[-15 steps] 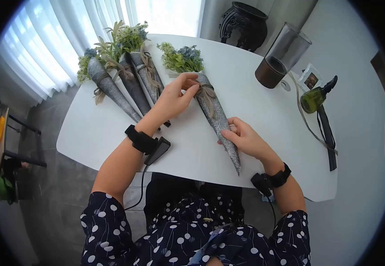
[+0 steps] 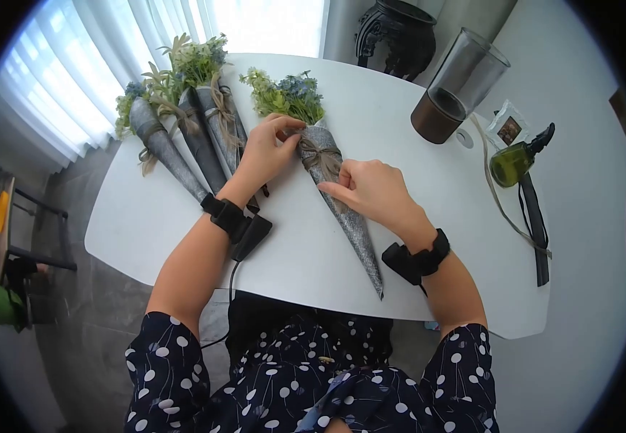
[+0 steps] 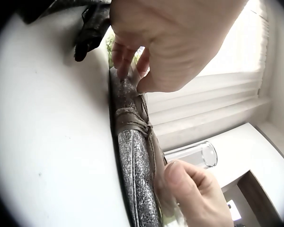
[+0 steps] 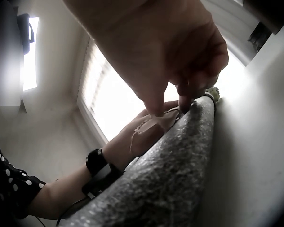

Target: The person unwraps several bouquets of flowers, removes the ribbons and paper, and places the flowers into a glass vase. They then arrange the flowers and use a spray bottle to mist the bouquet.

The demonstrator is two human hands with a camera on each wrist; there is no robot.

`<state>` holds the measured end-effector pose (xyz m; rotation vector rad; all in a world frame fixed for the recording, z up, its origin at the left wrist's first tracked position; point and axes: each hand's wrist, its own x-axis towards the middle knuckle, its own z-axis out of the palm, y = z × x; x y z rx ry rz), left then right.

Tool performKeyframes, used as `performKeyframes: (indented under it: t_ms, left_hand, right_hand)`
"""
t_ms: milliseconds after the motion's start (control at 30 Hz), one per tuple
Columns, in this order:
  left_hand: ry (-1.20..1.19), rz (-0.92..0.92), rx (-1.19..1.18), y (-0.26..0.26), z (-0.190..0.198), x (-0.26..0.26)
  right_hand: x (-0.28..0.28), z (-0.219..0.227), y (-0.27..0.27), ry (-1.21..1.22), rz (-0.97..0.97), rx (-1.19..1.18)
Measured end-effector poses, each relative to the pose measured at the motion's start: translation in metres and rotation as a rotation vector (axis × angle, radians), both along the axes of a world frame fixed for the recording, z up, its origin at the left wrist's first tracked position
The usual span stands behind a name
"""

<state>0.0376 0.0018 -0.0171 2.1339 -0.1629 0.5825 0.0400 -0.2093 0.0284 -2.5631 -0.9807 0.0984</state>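
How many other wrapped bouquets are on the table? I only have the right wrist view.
Observer: Three: a grey one, a black one and another grey one, all left of yours in the head view.
Operator: Any color in my bouquet's blooms? I just see a green bit.
Observer: Yes, blue flowers among the greenery.
Operator: Where's the cone's pointed tip?
Observer: On the white table, close to the person's edge; the tip points toward them.

White table [image 2: 284, 249], bearing one vase [image 2: 437, 119]. Left of the vase: one grey bouquet [image 2: 358, 234]; farther left, three other bouquets [image 2: 167, 150]. Right of it: ribbon [image 2: 497, 198], frame [image 2: 508, 130], green bottle [image 2: 509, 166], black strip [image 2: 534, 220].
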Motion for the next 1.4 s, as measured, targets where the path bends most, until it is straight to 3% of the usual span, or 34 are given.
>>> performKeyframes:
  t_ms: [133,200,400,467,533,567,600,633,733,767,800,867,900,933,1000,1033,1133,1267,1400]
  left_hand:
    - [-0.001,0.069,0.031,0.0,0.001,-0.004]
    - [-0.01,0.076,0.057,0.001,-0.002,-0.004]
    - [-0.035,0.106,-0.041,0.008,-0.006,-0.005]
    - [-0.046,0.216,-0.248,0.013,-0.005,-0.004]
    - [-0.065,0.229,-0.317,0.015,0.0,-0.006]
    - [-0.13,0.232,-0.492,0.013,0.006,-0.007]
    - [-0.196,0.232,-0.668,0.011,0.01,-0.008]
    - [-0.184,0.23,-0.67,0.015,0.013,-0.011]
    - [-0.289,0.238,-0.654,0.014,0.017,-0.009]
    - [-0.355,0.273,-0.507,0.011,0.015,-0.008]
    - [-0.35,0.271,-0.506,0.008,0.015,-0.009]
    - [-0.58,0.585,0.334,-0.003,0.027,-0.02]
    - [-0.643,0.55,0.311,-0.011,0.033,-0.024]
    - [-0.641,0.544,0.311,-0.013,0.034,-0.028]
    - [-0.372,0.037,0.294,-0.014,0.035,-0.034]
    - [-0.207,-0.064,0.208,-0.023,0.036,-0.039]
    - [-0.043,-0.205,0.212,-0.037,0.022,-0.043]
    - [-0.021,-0.248,0.182,-0.039,0.01,-0.039]
    - [-0.008,-0.273,0.175,-0.042,0.013,-0.039]
  right_hand:
    - [0.007,-0.008,-0.008,0.107,0.031,0.031]
    - [0.014,-0.009,-0.012,0.274,0.086,0.26]
    - [0.031,0.004,-0.02,0.546,0.136,0.484]
    - [0.037,0.01,-0.028,0.622,0.165,0.504]
    - [0.043,0.02,-0.038,0.689,0.332,0.654]
    - [0.046,0.024,-0.043,0.692,0.334,0.649]
    - [0.049,0.028,-0.048,0.778,0.455,0.787]
    - [0.05,0.031,-0.052,0.862,0.576,0.925]
    - [0.051,0.035,-0.06,0.997,0.697,1.076]
    - [0.055,0.032,-0.06,1.118,0.72,1.106]
    - [0.056,0.029,-0.057,1.12,0.716,1.109]
    - [0.054,0.024,-0.044,0.53,0.061,0.694]
    - [0.058,0.007,-0.039,0.375,0.048,0.631]
    - [0.063,-0.009,-0.039,0.376,0.043,0.633]
    - [0.068,-0.031,-0.037,0.261,0.152,0.345]
    - [0.057,-0.015,-0.032,0.425,0.19,0.264]
    - [0.047,-0.003,-0.027,0.518,0.251,0.317]
    - [0.051,-0.017,-0.03,0.522,0.306,0.406]
    - [0.049,-0.017,-0.027,0.39,0.294,0.373]
